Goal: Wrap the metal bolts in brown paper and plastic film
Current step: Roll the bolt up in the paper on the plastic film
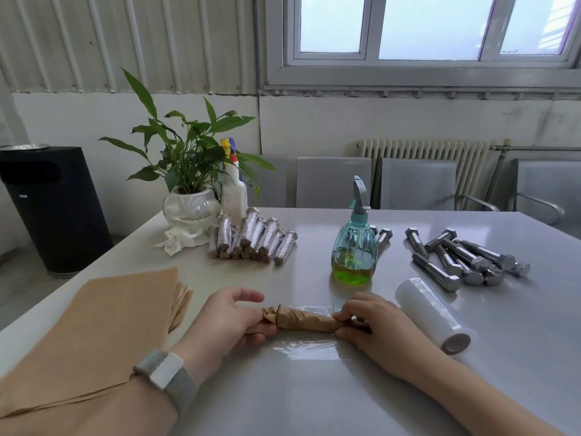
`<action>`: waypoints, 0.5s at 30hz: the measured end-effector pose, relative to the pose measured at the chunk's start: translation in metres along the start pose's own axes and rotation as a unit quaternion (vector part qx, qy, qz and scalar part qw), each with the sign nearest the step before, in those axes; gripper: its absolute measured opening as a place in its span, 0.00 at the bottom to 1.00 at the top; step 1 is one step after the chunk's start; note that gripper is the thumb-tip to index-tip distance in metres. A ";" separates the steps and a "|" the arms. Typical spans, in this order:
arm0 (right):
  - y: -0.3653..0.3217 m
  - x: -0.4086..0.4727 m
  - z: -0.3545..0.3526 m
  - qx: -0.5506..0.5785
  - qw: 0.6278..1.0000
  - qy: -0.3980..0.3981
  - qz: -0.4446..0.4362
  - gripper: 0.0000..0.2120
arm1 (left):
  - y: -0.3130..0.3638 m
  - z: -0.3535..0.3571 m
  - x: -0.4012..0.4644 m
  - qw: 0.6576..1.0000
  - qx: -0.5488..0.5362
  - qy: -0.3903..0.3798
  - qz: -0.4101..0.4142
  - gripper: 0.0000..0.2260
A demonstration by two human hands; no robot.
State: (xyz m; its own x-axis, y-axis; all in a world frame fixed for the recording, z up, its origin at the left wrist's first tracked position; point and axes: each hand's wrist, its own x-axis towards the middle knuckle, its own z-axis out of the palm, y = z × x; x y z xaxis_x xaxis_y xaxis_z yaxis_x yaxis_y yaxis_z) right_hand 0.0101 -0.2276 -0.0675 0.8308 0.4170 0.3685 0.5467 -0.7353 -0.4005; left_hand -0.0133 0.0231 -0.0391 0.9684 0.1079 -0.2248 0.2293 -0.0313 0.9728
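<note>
A bolt wrapped in crumpled brown paper (306, 320) lies crosswise on a clear sheet of plastic film (309, 347) spread on the table. My left hand (229, 322) grips its left end and my right hand (371, 325) pinches its right end. A roll of plastic film (432, 314) lies to the right of my right hand. Several bare metal bolts (465, 259) are piled at the right. A stack of brown paper sheets (103, 328) lies at the left. Several finished film-wrapped bolts (251, 240) lean together at the back.
A teal spray bottle (355, 243) with green liquid stands behind the wrapped bolt. A potted plant (191, 202), a white spray bottle (234, 190) and a crumpled tissue (179, 239) stand at the back left. Chairs (415, 184) line the far table edge. A black bin (53, 209) is left.
</note>
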 end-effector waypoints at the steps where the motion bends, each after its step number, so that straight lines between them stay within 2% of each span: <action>1: 0.000 0.000 0.000 0.002 1.000 -0.001 -0.002 0.05 | -0.003 0.001 -0.001 1.000 -0.004 0.008 0.010 0.07; 8: 0.001 0.001 0.000 0.003 1.000 -0.001 -0.013 0.05 | -0.018 0.008 0.000 0.995 0.032 0.068 0.070 0.05; 12: 0.000 0.002 -0.001 0.002 1.000 -0.001 -0.016 0.04 | -0.025 0.014 0.002 0.983 0.112 0.096 0.110 0.07; 15: -0.001 0.002 -0.001 0.003 1.000 -0.001 -0.017 0.04 | -0.026 0.016 0.000 0.953 0.216 0.138 0.160 0.04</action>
State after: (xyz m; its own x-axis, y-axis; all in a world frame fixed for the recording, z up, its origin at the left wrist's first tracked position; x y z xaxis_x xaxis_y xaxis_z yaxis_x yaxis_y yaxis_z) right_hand 0.0115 -0.2268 -0.0653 0.8120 0.4433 0.3797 0.5753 -0.7179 -0.3920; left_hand -0.0172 0.0079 -0.0650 0.9468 0.2789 0.1603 0.0034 -0.5070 0.8620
